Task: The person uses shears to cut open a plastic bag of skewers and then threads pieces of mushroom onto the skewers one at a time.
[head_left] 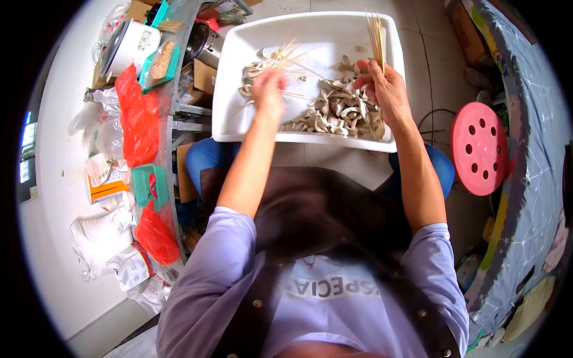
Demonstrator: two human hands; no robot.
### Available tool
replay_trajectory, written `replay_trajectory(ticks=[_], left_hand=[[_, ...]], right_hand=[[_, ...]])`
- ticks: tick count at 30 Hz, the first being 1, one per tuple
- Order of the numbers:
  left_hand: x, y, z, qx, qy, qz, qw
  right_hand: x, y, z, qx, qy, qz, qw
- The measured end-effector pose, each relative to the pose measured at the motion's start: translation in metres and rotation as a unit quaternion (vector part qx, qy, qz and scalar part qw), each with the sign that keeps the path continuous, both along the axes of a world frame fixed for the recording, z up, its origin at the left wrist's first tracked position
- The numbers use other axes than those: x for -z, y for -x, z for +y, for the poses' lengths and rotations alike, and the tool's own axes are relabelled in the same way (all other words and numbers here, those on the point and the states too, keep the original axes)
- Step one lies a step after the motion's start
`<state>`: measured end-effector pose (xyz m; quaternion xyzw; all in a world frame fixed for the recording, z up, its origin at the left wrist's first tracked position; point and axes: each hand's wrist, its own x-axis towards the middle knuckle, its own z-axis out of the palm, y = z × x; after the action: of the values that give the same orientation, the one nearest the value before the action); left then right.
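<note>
Down on the knees sits a white tray (239, 128), mushroom slices (337, 110) heaped at its 4 o'clock. The left hand (268, 89) is blurred over loose skewers (286, 56), grip unclear. The right hand (385, 89) clasps a skewer bundle (376, 33) upright at 1 o'clock.

Bright, even daylight fills the scene, and the white tray (239, 89) glares slightly. Shadows are soft. Fisheye distortion bends the edges into a black, rounded vignette. The left hand (268, 88) is motion-blurred; the periphery is soft.

Cramped food-prep backroom, cluttered shelf (170, 128) of plastic bags (138, 116), rice cooker (130, 45), plastic stool (479, 148)
</note>
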<state>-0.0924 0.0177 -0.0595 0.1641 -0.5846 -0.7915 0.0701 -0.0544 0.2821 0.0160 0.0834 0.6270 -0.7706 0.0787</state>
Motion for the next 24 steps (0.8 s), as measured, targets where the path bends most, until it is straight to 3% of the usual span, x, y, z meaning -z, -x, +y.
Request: replay_trajectory(ticks=[1,2,3,4,5,7,10,13,14,16,17,20,24], left_hand=[[-0.009,-0.012,0.03,0.028,-0.001,-0.029,0.999],[-0.009,-0.019,0.051,0.1,0.091,-0.091,0.987],[0.009,-0.019,0.055,0.22,0.251,-0.097,0.937],[0.023,-0.022,0.063,0.283,0.475,-0.069,0.83],[0.034,-0.018,0.068,0.326,0.582,-0.118,0.735],[0.048,-0.014,0.076,0.341,0.667,-0.15,0.645],[0.054,-0.01,0.076,0.327,0.68,-0.17,0.634],[0.053,-0.008,0.064,0.338,0.616,-0.159,0.693],[0.056,-0.01,0.056,0.306,0.584,-0.109,0.744],[0.027,-0.01,0.049,0.305,0.336,-0.178,0.874],[0.001,-0.014,0.047,0.312,0.188,-0.212,0.907],[-0.021,-0.024,0.029,0.306,-0.16,-0.155,0.926],[-0.053,-0.039,0.028,0.28,-0.181,-0.071,0.94]], right_hand=[[0.0,0.001,-0.001,-0.001,-0.002,0.001,1.0],[-0.001,0.001,-0.002,0.02,0.013,0.005,1.0],[-0.001,0.002,-0.001,0.033,0.016,-0.007,0.999],[-0.001,0.003,0.0,0.046,0.019,-0.018,0.999],[-0.001,0.004,0.0,0.059,0.024,-0.028,0.998],[-0.002,0.004,0.001,0.038,0.038,-0.043,0.998],[0.005,0.006,0.002,0.004,0.043,-0.061,0.997],[0.005,0.005,0.001,0.0,0.039,-0.055,0.998],[0.003,0.003,0.0,-0.01,0.032,-0.058,0.998],[-0.003,0.001,-0.002,-0.029,0.019,-0.062,0.998],[-0.002,0.001,-0.003,-0.029,0.019,-0.058,0.998],[0.001,-0.002,-0.007,-0.029,-0.002,-0.054,0.998],[0.005,-0.005,-0.011,-0.1,0.012,-0.076,0.992]])
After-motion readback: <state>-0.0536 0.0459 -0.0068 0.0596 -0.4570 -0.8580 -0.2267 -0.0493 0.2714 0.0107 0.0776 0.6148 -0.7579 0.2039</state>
